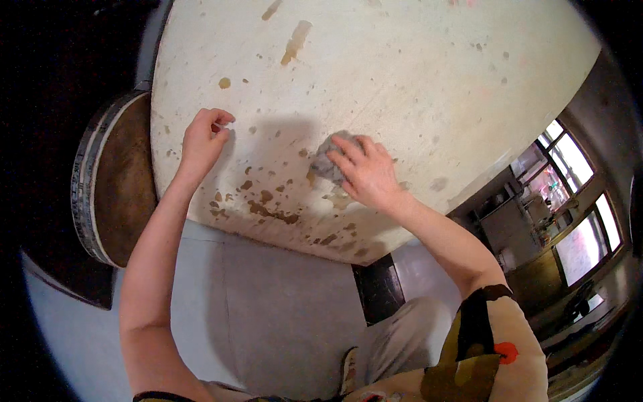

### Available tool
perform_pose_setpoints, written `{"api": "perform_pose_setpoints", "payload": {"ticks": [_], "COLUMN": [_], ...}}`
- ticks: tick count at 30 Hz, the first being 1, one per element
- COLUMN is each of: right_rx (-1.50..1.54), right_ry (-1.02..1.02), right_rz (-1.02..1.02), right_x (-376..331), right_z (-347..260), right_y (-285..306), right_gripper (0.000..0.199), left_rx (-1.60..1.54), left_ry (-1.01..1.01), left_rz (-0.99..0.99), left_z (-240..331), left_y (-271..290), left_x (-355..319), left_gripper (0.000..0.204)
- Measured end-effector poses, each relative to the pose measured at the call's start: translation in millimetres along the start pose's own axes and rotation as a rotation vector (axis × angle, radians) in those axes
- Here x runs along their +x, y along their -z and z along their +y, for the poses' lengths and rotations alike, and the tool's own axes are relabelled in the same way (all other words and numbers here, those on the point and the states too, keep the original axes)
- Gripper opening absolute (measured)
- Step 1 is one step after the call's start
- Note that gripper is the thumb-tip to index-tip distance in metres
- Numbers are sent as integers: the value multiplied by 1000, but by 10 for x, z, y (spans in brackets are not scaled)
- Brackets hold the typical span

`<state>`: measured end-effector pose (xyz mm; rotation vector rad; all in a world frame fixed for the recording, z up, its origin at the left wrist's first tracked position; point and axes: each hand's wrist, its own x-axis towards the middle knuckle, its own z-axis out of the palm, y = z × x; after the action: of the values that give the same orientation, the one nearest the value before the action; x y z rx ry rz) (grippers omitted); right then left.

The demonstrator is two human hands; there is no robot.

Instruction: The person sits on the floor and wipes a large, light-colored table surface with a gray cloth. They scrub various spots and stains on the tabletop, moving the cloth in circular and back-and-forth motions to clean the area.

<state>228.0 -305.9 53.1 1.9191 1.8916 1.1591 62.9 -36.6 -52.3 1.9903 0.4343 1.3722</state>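
My right hand (372, 175) presses a crumpled grey rag (326, 161) flat against a large off-white surface (382, 80). The fingers spread over the rag and cover part of it. Brown stains (271, 213) and splashes mark the surface, thickest along its lower edge and to the lower left of the rag. My left hand (204, 139) hovers near the surface's left side. Its fingers curl loosely, with a gap to the thumb and nothing visible between them. A longer brown streak (296, 43) and a round spot (225, 83) show higher up.
A round brown-faced object with a pale banded rim (84, 184) stands beside the surface on the left. Below lies a grey tiled floor (268, 295) with a black tile (380, 288). My bent knee (408, 335) is under the right arm. Windows (579, 248) and a cluttered counter appear at right.
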Motion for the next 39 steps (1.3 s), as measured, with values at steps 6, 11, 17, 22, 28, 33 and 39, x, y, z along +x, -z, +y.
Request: {"api": "perform_pose_setpoints", "payload": {"ticks": [6, 11, 17, 22, 28, 33, 39], "right_rx": [-51, -100, 14, 5, 35, 110, 152], "right_ry": [-17, -104, 13, 24, -156, -34, 72], "right_rz": [29, 211, 80, 19, 345, 105, -50], "right_x": [198, 349, 144, 115, 415, 109, -121], "right_z": [262, 484, 165, 330, 605, 187, 50], "right_y": [277, 430, 105, 165, 465, 88, -183], "right_gripper": [59, 59, 55, 51, 53, 56, 58], "left_rx": [69, -16, -12, -17, -6, -47, 5], "left_ry": [-17, 72, 23, -3, 42, 1, 52], "left_rz": [-3, 2, -27, -10, -23, -38, -40], "left_z": [-28, -103, -25, -19, -192, -83, 54], "left_y": [49, -21, -98, -46, -8, -43, 49], "left_x": [-35, -44, -80, -68, -32, -3, -39], "left_gripper": [26, 25, 24, 24, 29, 29, 24]}}
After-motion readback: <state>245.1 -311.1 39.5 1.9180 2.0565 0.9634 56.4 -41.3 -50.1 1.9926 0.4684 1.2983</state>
